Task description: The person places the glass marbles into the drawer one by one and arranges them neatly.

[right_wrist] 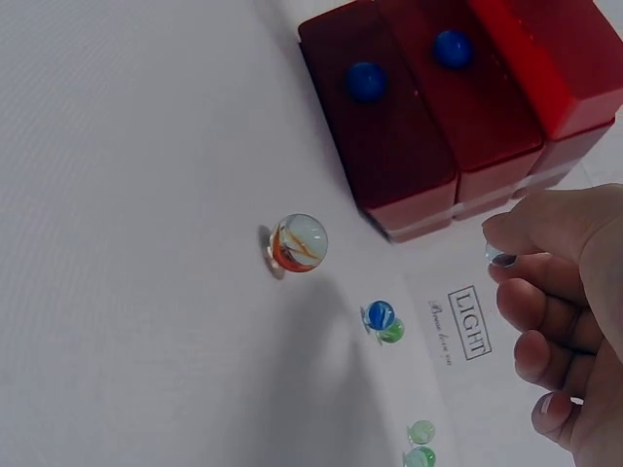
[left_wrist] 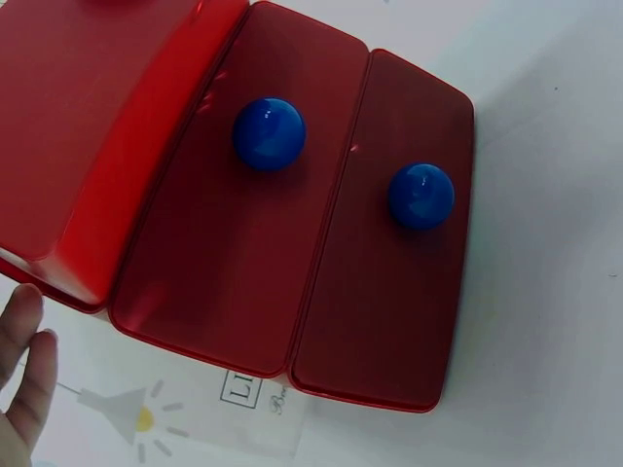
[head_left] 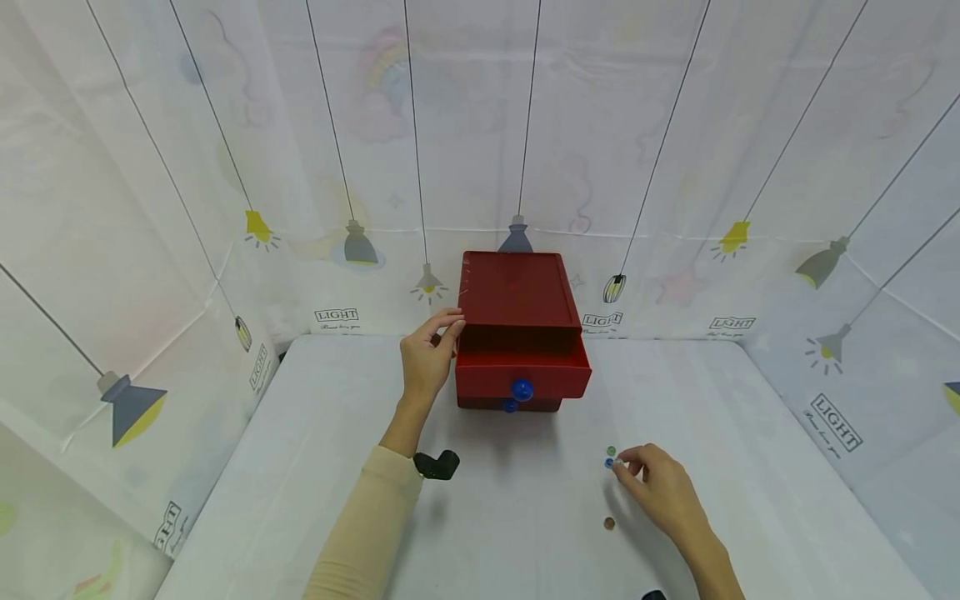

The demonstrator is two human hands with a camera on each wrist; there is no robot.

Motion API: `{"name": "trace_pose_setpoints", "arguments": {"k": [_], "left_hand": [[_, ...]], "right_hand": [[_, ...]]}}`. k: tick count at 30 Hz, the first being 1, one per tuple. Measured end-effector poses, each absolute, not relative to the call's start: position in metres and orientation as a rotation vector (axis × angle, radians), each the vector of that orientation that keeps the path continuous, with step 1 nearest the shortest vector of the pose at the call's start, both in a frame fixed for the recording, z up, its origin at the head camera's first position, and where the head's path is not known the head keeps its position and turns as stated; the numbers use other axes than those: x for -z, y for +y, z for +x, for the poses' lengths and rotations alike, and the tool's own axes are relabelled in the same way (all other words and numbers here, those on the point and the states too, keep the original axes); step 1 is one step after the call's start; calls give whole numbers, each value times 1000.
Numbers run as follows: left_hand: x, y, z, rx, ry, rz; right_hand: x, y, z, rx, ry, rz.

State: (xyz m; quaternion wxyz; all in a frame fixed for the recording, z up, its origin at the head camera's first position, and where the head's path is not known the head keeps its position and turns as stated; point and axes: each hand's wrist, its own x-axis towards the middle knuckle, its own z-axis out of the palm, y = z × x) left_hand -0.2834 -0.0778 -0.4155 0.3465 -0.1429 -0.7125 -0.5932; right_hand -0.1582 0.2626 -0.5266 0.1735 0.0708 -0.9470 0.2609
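A small red chest of drawers (head_left: 517, 287) stands at the back middle, its top drawer (head_left: 487, 382) pulled out. My left hand (head_left: 426, 358) touches the chest's left side with its fingertips, near the top edge. In the right wrist view, my right hand (right_wrist: 569, 302) pinches a clear marble (right_wrist: 500, 255) between thumb and forefinger, above the white table. Below it lie a blue marble (right_wrist: 380, 314) and a green marble (right_wrist: 391, 332), close together. An orange-and-clear marble (right_wrist: 299, 243) lies nearer, and two pale green marbles (right_wrist: 421, 433) show at the bottom of that view.
Blue round knobs (left_wrist: 269, 134) stick out from the drawer fronts; the lower two drawers are closed. The white cloth-covered table (head_left: 300, 467) meets printed curtains (head_left: 675, 167) behind and at both sides.
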Motion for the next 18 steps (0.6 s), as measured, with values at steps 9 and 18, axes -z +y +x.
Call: {"name": "trace_pose_setpoints", "arguments": {"k": [9, 18], "left_hand": [[416, -78, -284, 1541, -1837, -377], [415, -78, -282, 1541, -1845, -373]], "right_hand": [[520, 261, -157, -770, -2646, 203], [517, 260, -156, -795, -2592, 195]]}}
